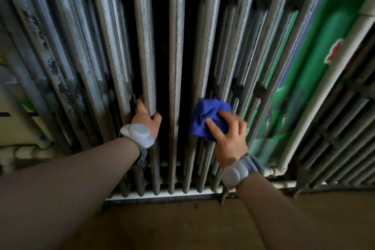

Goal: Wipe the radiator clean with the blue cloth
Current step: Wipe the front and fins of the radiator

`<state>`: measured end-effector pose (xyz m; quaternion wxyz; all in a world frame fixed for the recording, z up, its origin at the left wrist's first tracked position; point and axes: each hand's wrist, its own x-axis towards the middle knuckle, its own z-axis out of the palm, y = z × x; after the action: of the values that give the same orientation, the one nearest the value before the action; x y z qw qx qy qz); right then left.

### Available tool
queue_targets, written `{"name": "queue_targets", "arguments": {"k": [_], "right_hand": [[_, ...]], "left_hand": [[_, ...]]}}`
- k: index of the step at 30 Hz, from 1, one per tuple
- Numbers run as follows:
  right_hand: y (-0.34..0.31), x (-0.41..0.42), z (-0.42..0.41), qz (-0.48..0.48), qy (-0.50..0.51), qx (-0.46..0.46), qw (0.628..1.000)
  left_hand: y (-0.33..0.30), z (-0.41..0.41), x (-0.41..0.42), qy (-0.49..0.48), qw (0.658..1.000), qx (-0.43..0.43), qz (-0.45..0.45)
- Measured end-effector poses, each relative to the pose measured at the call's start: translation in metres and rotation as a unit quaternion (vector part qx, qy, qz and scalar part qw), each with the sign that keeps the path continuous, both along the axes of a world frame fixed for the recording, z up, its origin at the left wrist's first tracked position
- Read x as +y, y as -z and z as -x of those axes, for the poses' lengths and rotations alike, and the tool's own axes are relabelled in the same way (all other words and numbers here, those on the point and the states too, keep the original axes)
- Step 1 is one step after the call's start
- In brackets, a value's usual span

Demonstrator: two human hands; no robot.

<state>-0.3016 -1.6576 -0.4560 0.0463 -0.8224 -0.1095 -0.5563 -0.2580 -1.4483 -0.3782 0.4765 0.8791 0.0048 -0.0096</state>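
Blue cloth point(207, 115) against radiator point(176, 46)

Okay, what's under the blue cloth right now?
The blue cloth, gripped by the right hand, covers part of the radiator columns. The metal beneath it is hidden.

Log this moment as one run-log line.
left hand: grips radiator column | right hand: presses bunched blue cloth on columns | stage: wiping low section

A green painted wall point(316, 50), white pipe point(324, 95) and wooden floor point(182, 225).
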Motion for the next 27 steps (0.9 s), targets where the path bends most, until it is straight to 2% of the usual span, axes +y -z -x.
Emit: {"name": "queue_targets", "arguments": {"k": [2, 5, 9, 11, 13, 16, 18, 20, 24, 27], "right_hand": [[0.029, -0.004, 0.003, 0.001, 0.006, 0.015, 1.000], [0.057, -0.003, 0.015, 0.004, 0.000, 0.095, 0.995], [0.082, -0.005, 0.018, 0.006, 0.007, 0.128, 0.992], [0.073, -0.012, 0.017, 0.058, -0.013, 0.143, 0.988], [0.047, -0.017, 0.018, 0.074, -0.029, 0.110, 0.991], [-0.014, -0.009, 0.019, -0.003, -0.022, 0.028, 0.999], [-0.036, -0.002, 0.010, -0.019, -0.015, 0.012, 1.000], [-0.028, 0.002, 0.001, -0.024, -0.006, 0.004, 1.000], [0.026, -0.001, -0.005, -0.016, 0.013, -0.002, 1.000], [0.062, -0.011, 0.000, 0.026, 0.019, 0.053, 0.998]], "left_hand": [[-0.001, -0.001, 0.002, 0.010, 1.000, 0.007, 0.006], [0.000, -0.004, 0.002, 0.000, 1.000, 0.003, 0.000], [0.003, -0.004, 0.002, -0.007, 1.000, -0.004, 0.005], [0.004, -0.003, 0.001, -0.007, 1.000, -0.009, 0.015], [0.005, -0.004, 0.000, -0.015, 0.999, -0.022, 0.023], [0.008, -0.005, -0.002, -0.022, 0.998, -0.051, 0.040], [0.011, -0.006, -0.002, -0.034, 0.997, -0.055, 0.045], [0.013, -0.006, -0.004, -0.040, 0.997, -0.053, 0.044], [0.014, -0.008, -0.003, -0.040, 0.998, -0.045, 0.035], [0.014, -0.010, -0.003, -0.038, 0.998, -0.048, 0.029]]}}
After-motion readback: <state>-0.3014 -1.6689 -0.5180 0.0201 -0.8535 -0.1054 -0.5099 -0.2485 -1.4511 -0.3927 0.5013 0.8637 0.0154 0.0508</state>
